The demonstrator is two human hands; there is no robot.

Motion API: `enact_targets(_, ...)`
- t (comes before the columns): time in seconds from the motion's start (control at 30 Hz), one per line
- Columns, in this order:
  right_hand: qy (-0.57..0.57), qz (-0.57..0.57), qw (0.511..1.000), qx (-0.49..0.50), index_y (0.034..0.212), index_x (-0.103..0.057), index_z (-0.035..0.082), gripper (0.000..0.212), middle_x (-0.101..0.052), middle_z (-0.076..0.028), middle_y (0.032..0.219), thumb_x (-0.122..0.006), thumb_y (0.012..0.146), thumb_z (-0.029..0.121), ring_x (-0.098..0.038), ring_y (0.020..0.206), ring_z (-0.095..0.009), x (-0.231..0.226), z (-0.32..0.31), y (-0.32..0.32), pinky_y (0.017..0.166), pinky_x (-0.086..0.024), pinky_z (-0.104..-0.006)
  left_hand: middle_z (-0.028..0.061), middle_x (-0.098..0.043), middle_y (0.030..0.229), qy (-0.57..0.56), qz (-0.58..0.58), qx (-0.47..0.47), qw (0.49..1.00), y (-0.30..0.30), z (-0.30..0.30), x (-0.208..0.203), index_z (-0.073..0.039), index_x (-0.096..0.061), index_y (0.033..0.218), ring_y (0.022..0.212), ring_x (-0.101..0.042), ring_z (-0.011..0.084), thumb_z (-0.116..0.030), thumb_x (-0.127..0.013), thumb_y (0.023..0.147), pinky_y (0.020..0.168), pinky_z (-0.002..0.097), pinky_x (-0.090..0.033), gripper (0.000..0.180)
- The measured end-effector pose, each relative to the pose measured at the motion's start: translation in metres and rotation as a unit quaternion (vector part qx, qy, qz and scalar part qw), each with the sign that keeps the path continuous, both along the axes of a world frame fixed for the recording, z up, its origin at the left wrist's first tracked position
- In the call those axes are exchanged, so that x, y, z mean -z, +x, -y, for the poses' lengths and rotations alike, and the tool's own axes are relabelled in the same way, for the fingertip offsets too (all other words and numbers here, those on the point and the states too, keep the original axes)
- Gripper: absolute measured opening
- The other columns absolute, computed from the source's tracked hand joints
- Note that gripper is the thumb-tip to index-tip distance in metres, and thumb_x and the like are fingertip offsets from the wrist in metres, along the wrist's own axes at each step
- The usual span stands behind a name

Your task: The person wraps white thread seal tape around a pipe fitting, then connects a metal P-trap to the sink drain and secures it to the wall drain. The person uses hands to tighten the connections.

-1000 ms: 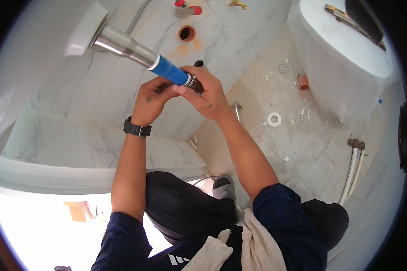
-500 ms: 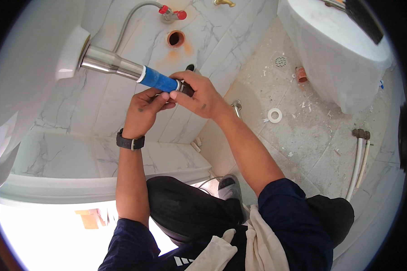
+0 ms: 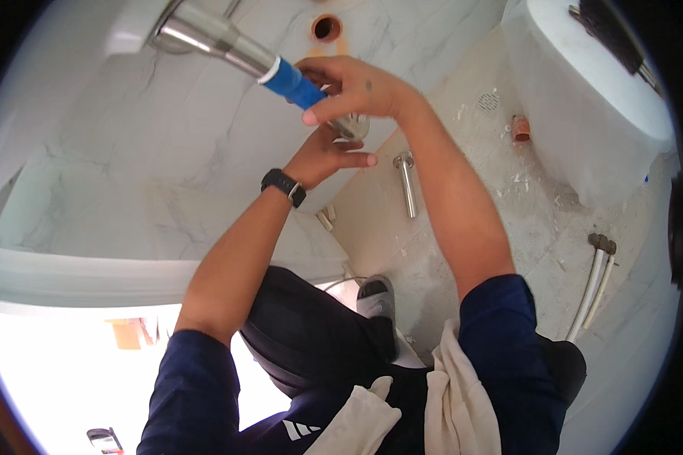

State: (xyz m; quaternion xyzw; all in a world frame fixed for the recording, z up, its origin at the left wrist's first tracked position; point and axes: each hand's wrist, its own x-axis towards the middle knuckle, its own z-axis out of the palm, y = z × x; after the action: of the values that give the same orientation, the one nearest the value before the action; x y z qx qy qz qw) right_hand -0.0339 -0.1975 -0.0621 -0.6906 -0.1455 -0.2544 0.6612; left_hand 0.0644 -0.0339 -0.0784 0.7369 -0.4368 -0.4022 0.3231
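A shiny metal pipe [image 3: 212,39] slants down from a white fixture at upper left, with a white ring at its lower end. A blue sleeve [image 3: 296,83] continues from it. My right hand [image 3: 364,87] is closed around the lower part of the blue sleeve, thumb across the near side. Just beyond the hand, a pale, shiny end piece [image 3: 350,127] shows, its details blurred. Below that end, my left hand [image 3: 328,155] has its thumb stretched out to the right; its fingers lie beneath the end piece, partly hidden. A black watch is on my left wrist.
An orange-rimmed pipe hole [image 3: 326,29] opens in the marbled wall. A short flanged metal tube [image 3: 407,184], a floor drain [image 3: 489,101] and an orange pipe stub [image 3: 520,128] are at right. Beyond stands a covered white fixture [image 3: 584,98]; pale pipes [image 3: 596,284] lean near the wall.
My view has shifted. Both hands have moved right; the left dropped from the sleeve's lower joint to beneath its end, thumb spread. The right remains around the lower part.
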Motion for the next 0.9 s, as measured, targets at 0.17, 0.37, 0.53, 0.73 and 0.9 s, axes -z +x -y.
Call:
enact_targets(0.17,-0.047,-0.127,0.984,-0.117,0.109,-0.075,0.008,0.048,-0.072,-0.006,0.105,-0.084,0.069,0.033,-0.066,0.105,-0.021,-0.005,0.006,0.005,0.098,-0.047,-0.0357,0.0146,-0.055,0.135,-0.038,-0.073,-0.018,0.996,-0.008,0.010,0.016,0.001,-0.042,0.142,0.117,-0.062,0.0243,-0.014,-0.081,0.086,0.099,0.0392,-0.054,0.070)
enact_targets(0.37,-0.060,-0.147,0.986,-0.049,0.094,-0.076,0.008,0.038,-0.072,-0.005,0.093,-0.085,0.069,0.035,-0.065,0.093,-0.018,-0.004,-0.002,0.000,0.092,-0.047,-0.0336,0.0142,-0.062,0.113,-0.080,-0.174,-0.065,0.979,-0.014,0.020,0.024,0.008,-0.052,0.125,0.096,-0.067,0.0204,-0.014,-0.074,0.092,0.085,0.0334,-0.059,0.045)
enact_targets(0.53,0.030,-0.153,0.986,0.061,0.096,-0.075,0.006,0.044,-0.070,-0.006,0.085,-0.087,0.069,0.039,-0.064,0.080,-0.019,0.004,-0.023,-0.015,0.079,-0.050,-0.0332,0.0073,-0.063,0.110,-0.054,-0.138,-0.059,0.987,-0.017,0.021,0.022,-0.002,-0.055,0.123,0.095,-0.065,0.0176,-0.007,-0.067,0.096,0.084,0.0352,-0.058,0.030)
enact_targets(0.73,0.077,-0.101,0.945,0.300,0.103,-0.073,0.003,0.050,-0.071,-0.012,0.082,-0.087,0.072,0.040,-0.069,0.079,-0.029,0.013,-0.067,-0.012,0.075,-0.053,-0.0384,0.0076,-0.062,0.120,-0.170,0.106,0.032,0.979,-0.004,0.013,0.043,-0.002,-0.052,0.130,0.105,-0.062,0.0173,-0.013,-0.063,0.099,0.092,0.0362,-0.054,0.035)
enact_targets(0.9,0.018,-0.035,0.837,0.546,0.102,-0.072,0.004,0.044,-0.069,-0.013,0.078,-0.087,0.074,0.034,-0.068,0.075,-0.032,0.012,-0.099,0.004,0.071,-0.053,-0.0392,0.0086,-0.060,0.124,-0.186,-0.239,0.088,0.949,0.026,0.009,0.068,-0.005,-0.051,0.135,0.111,-0.059,0.0161,-0.016,-0.065,0.099,0.096,0.0386,-0.052,0.040)
